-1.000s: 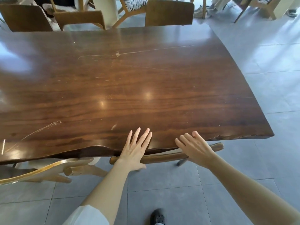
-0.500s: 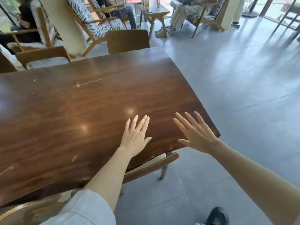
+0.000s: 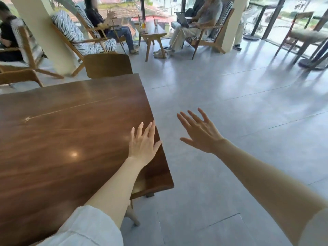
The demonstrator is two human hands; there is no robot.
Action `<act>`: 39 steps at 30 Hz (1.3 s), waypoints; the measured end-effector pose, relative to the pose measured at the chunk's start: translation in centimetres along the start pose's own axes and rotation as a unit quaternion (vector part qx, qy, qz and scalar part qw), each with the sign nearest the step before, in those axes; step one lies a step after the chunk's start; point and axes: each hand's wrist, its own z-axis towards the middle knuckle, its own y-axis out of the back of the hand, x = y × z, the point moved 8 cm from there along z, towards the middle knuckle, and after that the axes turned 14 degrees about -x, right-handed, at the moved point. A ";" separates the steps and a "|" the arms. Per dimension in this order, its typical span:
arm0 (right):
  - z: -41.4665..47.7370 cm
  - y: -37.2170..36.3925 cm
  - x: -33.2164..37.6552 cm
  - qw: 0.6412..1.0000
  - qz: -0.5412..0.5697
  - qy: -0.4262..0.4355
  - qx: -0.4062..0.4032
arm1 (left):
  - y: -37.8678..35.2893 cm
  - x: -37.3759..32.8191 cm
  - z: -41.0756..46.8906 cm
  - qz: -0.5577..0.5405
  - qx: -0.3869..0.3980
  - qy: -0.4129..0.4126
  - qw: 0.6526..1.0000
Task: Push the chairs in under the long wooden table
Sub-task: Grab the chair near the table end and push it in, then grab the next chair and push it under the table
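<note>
The long dark wooden table fills the left half of the view, its right end near the middle. My left hand hovers open over the table's right edge, fingers spread, holding nothing. My right hand is open in the air over the grey floor, to the right of the table end. A chair sits tucked under the near right corner; only a leg and a bit of seat show. At the far side a brown chair back stands against the table edge, and another chair shows at far left.
Grey tiled floor stretches to the right. Beyond the table are striped armchairs, seated people, a small wooden side table with glasses, pale pillars and another chair at far right.
Both hands came off the near chair's backrest and lifted. The view swung right and up; the chair now sits under the table and my right hand is past the table end.
</note>
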 end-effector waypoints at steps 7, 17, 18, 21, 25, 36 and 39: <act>3.6 -4.7 -8.0 0.999 0.013 0.034 0.001 | -2.8 -0.9 8.5 0.024 0.010 0.066 0.997; 18.7 -14.4 -21.6 0.995 0.018 0.098 -0.010 | -9.6 -0.6 29.8 0.013 0.015 0.133 0.991; 20.8 -15.3 -23.2 0.994 0.020 0.103 -0.007 | -10.2 -0.3 32.4 0.014 0.018 0.133 0.991; 26.5 -18.1 -27.2 0.993 0.028 0.110 -0.015 | -11.6 1.1 38.4 0.033 0.004 0.132 0.991; 33.5 -21.7 -30.8 0.990 0.027 0.136 -0.019 | -14.1 3.8 44.7 0.039 0.010 0.165 0.985; 57.4 -34.6 -37.2 0.963 0.034 0.263 -0.039 | -21.6 14.6 65.3 0.091 -0.006 0.246 0.965; 63.3 -36.7 -36.6 0.949 0.070 0.305 -0.032 | -23.4 17.8 68.2 0.095 0.013 0.275 0.957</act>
